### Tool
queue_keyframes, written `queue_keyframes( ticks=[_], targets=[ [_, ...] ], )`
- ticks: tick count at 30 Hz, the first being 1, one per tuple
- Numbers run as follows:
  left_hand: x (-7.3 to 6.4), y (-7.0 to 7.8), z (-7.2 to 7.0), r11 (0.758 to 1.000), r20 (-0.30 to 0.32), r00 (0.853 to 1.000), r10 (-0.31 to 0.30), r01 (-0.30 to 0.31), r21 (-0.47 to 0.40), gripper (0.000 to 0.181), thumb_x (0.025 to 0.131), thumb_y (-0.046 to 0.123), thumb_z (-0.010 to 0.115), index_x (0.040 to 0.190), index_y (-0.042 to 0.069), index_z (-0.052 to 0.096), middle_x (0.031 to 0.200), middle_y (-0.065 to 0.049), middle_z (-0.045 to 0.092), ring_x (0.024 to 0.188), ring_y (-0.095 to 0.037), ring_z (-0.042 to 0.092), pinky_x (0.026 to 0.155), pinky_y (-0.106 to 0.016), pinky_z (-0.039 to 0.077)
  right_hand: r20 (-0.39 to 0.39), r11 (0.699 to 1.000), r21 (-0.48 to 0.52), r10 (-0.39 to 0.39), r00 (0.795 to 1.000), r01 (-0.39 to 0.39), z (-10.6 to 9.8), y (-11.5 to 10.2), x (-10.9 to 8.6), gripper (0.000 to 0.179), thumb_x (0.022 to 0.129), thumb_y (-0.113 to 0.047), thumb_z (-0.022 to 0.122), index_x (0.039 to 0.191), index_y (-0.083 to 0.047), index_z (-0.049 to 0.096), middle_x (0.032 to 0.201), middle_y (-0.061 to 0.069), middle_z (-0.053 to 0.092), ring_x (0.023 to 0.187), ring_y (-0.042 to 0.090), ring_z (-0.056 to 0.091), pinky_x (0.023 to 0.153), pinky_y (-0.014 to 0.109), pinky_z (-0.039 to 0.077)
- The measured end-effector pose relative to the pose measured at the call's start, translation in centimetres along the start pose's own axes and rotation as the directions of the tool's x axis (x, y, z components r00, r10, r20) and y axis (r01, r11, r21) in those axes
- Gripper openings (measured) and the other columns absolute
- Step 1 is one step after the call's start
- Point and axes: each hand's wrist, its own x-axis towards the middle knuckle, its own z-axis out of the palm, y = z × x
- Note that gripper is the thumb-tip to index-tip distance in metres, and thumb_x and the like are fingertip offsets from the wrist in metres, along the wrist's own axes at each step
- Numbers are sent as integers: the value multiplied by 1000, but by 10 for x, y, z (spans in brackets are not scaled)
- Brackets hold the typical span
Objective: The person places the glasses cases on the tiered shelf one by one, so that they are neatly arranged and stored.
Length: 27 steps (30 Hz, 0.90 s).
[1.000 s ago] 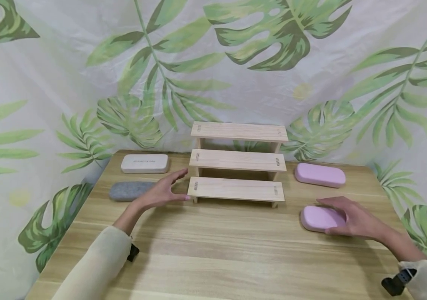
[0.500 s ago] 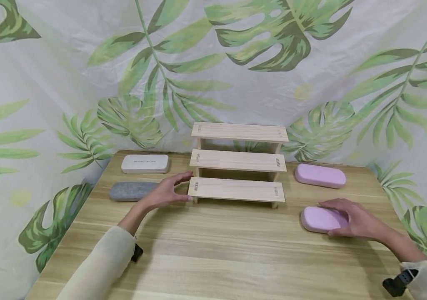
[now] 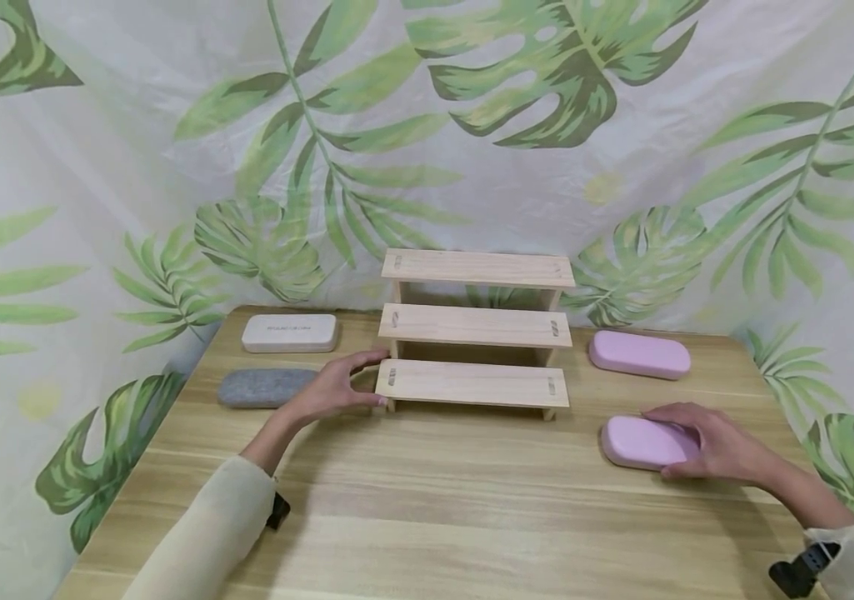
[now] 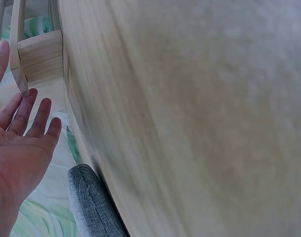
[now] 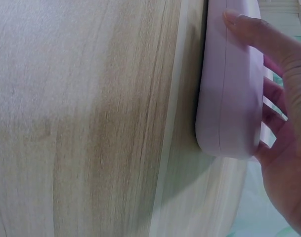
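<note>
In the head view, a three-step pale wooden display stand stands at the back middle of the table. My left hand is at the left end of its lowest step, thumb by the front edge and fingers by the back edge. The left wrist view shows those fingers spread and fairly straight, tips right at the step's end. On the right, my right hand holds the right end of the nearer lilac glasses case between thumb and fingers. That case lies on the table.
A second lilac glasses case lies behind the held one. To the left are a white glasses case with printed letters and a grey fabric glasses case, partly behind my left hand. A leaf-patterned cloth hangs behind the wooden table.
My left hand has moved a little right, up to the end of the lowest step. My right hand has shifted slightly right along the lilac case, which stays in place.
</note>
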Motion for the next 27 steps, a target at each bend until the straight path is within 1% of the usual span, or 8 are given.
queue_keyframes(
  ticks=[3,8,12,19,23,27],
  targets=[
    [0,1,1,1000,-2,1000,3,-3,6,79,88,20,89,156,6,51,161,-15,49,151,-41,41,124,-60,33,7,1000,-12,5,1000,-5,1,1,-1,80,59,-38,105,128,-11,73,121,1,76,109,11,67,94,4,37],
    [2,0,3,1000,-8,1000,3,-3,-2,76,88,17,89,154,6,54,160,-14,51,149,-39,44,125,-56,34,14,1000,-2,10,1000,-10,2,2,-2,79,60,-36,105,129,-11,74,119,2,77,106,7,67,89,5,39],
    [3,0,2,1000,-14,1000,-3,3,-5,73,88,15,89,153,7,56,158,-14,53,148,-38,46,125,-55,35,11,1000,10,9,1000,-10,2,3,-2,79,60,-35,105,128,-10,74,118,2,77,105,5,66,88,5,39],
    [4,0,0,1000,-11,1000,8,-8,-11,71,88,14,88,151,5,57,156,-15,55,147,-40,48,123,-56,37,-2,1000,16,16,1000,-16,4,2,-1,77,60,-32,105,127,-12,74,117,0,78,104,4,66,87,6,40],
    [5,-1,1,1000,-2,1000,-7,7,-29,71,87,13,89,150,5,58,156,-15,55,147,-40,47,123,-55,37,-15,1000,8,14,1000,-14,5,1,-2,76,59,-30,105,126,-12,75,115,0,78,103,5,66,87,5,40],
    [4,1,1,999,-1,1000,-20,19,-27,70,88,14,89,150,5,58,156,-15,55,147,-40,47,123,-55,37,-34,1000,-1,7,999,-7,7,0,-3,76,57,-29,105,126,-12,75,115,-1,78,104,5,67,89,4,39]
  ],
)
